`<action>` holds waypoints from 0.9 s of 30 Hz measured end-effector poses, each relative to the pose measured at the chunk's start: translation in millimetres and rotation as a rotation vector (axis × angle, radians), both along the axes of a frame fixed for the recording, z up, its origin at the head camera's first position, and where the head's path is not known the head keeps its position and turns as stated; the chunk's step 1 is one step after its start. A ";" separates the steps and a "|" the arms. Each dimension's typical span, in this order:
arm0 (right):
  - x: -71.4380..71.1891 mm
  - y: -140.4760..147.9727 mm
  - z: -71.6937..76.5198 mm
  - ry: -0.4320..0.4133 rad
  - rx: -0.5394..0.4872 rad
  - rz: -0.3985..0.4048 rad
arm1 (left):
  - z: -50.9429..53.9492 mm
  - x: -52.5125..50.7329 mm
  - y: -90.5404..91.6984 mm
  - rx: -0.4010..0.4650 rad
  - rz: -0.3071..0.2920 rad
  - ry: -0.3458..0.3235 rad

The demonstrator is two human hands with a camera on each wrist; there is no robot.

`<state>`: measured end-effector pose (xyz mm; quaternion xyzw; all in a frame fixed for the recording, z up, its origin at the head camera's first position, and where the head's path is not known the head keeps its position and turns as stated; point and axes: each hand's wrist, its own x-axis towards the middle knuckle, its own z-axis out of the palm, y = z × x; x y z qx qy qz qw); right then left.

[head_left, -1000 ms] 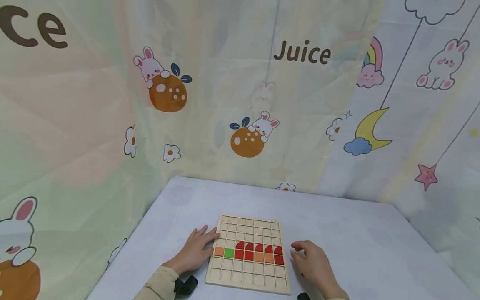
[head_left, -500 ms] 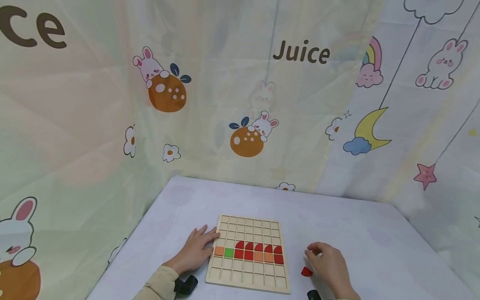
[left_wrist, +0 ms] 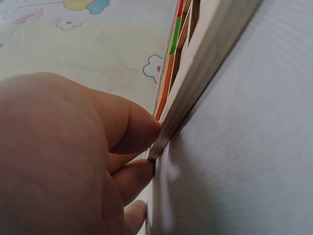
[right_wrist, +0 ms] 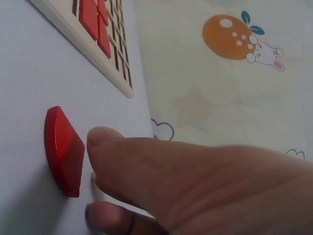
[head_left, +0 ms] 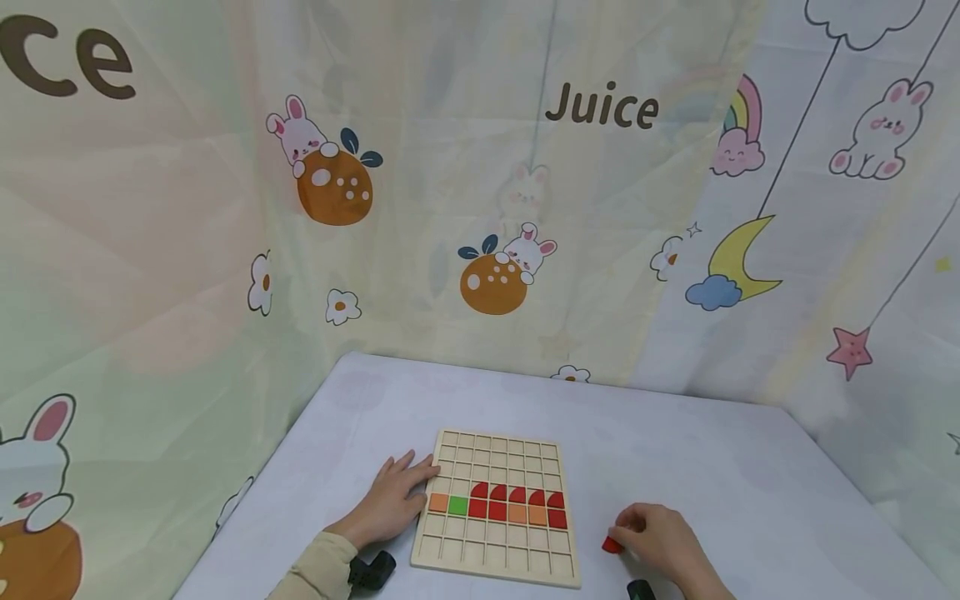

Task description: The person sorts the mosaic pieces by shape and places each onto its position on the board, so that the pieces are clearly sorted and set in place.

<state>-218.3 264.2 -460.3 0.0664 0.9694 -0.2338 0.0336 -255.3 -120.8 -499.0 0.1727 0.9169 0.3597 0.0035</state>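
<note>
A wooden grid board (head_left: 491, 550) lies on the table with one row of square tiles and a partial row of red quarter-round pieces above it. My left hand (head_left: 390, 500) rests at the board's left edge; in the left wrist view its thumb and fingertips touch the side of the board (left_wrist: 195, 83). Right of the board, a loose red quarter-round block (right_wrist: 63, 152) is on the table, partly covered by my right hand (head_left: 656, 537) in the head view. In the right wrist view, the right thumb and fingers, bent, are close beside the block, with a small gap showing.
A white-covered table (head_left: 720, 467) extends around the board. Behind it hangs a printed curtain (head_left: 420, 250) with rabbits and oranges. A black wrist device (head_left: 372, 572) sits under the left wrist, and another dark one (head_left: 640, 590) shows by the right wrist.
My right hand has moved right, away from the board, then down to the red quarter-round block, which came into view on the table beside it. The left hand and board stay put.
</note>
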 end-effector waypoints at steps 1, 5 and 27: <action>0.9 0.2 0.1 -0.001 -0.002 0.005 | -0.2 -0.1 -0.2 0.001 -0.002 0.003; 3.1 0.0 -0.1 -0.005 -0.015 0.016 | 0.1 -0.1 -0.6 0.000 -0.008 0.006; 5.7 -3.1 -6.1 -0.005 -0.012 0.040 | 0.6 1.6 0.1 -0.002 0.007 -0.008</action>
